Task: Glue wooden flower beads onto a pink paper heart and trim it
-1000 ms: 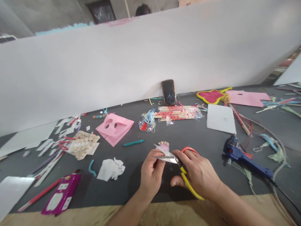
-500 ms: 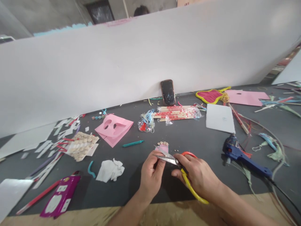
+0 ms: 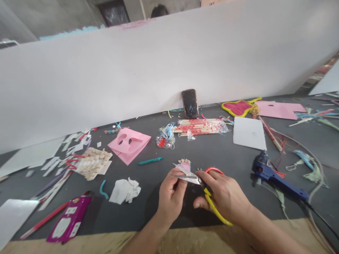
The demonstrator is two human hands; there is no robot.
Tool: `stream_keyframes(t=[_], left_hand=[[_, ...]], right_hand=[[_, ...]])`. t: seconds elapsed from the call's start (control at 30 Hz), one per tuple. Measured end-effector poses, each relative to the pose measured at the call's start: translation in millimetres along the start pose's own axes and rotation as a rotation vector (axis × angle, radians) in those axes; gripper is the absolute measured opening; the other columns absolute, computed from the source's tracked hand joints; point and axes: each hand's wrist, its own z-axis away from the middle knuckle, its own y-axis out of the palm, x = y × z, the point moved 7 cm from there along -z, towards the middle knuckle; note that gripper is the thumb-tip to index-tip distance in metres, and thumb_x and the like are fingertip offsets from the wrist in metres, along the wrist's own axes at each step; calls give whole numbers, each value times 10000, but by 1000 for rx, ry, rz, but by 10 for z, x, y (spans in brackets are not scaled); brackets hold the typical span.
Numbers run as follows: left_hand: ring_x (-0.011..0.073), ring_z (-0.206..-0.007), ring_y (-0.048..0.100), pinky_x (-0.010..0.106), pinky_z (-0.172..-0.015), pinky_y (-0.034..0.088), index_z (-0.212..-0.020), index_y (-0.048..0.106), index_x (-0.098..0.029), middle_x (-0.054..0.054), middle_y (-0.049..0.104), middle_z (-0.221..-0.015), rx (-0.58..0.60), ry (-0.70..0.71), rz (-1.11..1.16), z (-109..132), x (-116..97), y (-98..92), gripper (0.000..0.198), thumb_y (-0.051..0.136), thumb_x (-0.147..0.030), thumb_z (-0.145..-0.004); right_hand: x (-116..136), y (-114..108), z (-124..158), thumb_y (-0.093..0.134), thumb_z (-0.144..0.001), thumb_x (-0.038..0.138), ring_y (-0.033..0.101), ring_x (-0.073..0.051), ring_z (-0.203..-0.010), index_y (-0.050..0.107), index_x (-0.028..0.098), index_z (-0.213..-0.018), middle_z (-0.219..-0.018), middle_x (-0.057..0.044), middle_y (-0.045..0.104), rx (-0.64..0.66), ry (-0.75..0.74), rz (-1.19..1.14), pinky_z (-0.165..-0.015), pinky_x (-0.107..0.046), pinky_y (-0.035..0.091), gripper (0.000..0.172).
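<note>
My right hand (image 3: 225,192) is closed around a pair of scissors (image 3: 190,178) with one red and one yellow handle. The metal blades are parted and point left, crossing the fingertips of my left hand (image 3: 171,194). That hand is closed in a pinch; whatever lies between thumb and forefinger is too small or hidden to make out. Just beyond the blades lies a small pink card (image 3: 186,167), partly covered by them, with a cluster of tiny beige pieces (image 3: 184,161) at its far edge.
A teal stick (image 3: 150,161), pink cut-out paper (image 3: 132,144) and crumpled white tissue (image 3: 124,191) lie left. A phone (image 3: 190,103) leans against the white partition (image 3: 159,70) behind bundled sticks (image 3: 201,126). At right rests a blue glue gun (image 3: 280,181) with its cord.
The scissors have shifted slightly left across my left fingertips, and their yellow handle sits a little higher. My left hand keeps its pinch in nearly the same place.
</note>
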Motion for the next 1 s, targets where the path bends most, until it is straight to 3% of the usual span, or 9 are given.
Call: stream_keyframes(t=[0.33, 0.6, 1.0], left_hand=[[156, -754, 587, 254, -675, 456, -724, 595, -176, 26, 614, -786, 59, -51, 18, -4, -15, 20, 232, 486, -248, -915], [167, -796, 589, 268, -695, 462, -745, 575, -168, 40, 595, -811, 54, -65, 33, 7, 62, 35, 206, 491, -253, -912], [172, -805, 594, 272, -701, 468, -766, 545, -179, 39, 612, -825, 50, -73, -46, 27, 40, 37, 194, 467, -262, -923]], right_hand=[[22, -26, -33, 451, -695, 819, 656, -267, -787, 560, 164, -1189, -887, -120, 656, 33, -6, -51, -660, -337, 497, 828], [-6, 71, -3, 369, -868, 677, 664, -248, -754, 560, 159, -1143, -864, -109, 660, 86, 24, -94, -641, -324, 492, 617], [5, 45, 47, 324, -954, 533, 665, -230, -674, 570, 165, -1064, -777, -79, 685, 50, 13, -16, -558, -299, 431, 456]])
